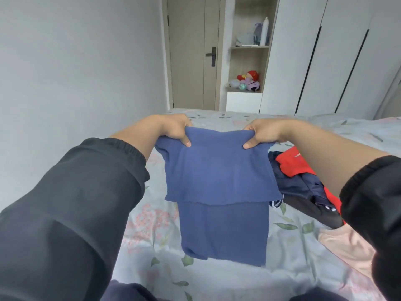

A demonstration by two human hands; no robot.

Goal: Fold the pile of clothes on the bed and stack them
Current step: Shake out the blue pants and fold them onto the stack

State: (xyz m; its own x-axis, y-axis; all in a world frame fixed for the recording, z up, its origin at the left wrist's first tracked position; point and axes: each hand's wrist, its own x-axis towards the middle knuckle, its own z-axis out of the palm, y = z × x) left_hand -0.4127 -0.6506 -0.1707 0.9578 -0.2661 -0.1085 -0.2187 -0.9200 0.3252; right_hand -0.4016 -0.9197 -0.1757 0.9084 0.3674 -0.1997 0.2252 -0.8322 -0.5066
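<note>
A blue garment [219,181] hangs doubled over above the bed [152,231], its upper fold draped toward me and its lower part reaching the bedspread. My left hand [175,129] grips the fold's left corner, thumb on the near side. My right hand [261,132] grips the right corner the same way. To the right on the bed lies a pile of clothes [303,181] in red, navy and black, partly hidden by my right forearm.
A pale pink piece of fabric [345,246] lies on the floral bedspread near my right sleeve. Beyond the bed stand a closed door [191,53], open shelves with toys [249,81] and white wardrobe doors [338,55]. A bare wall runs along the left.
</note>
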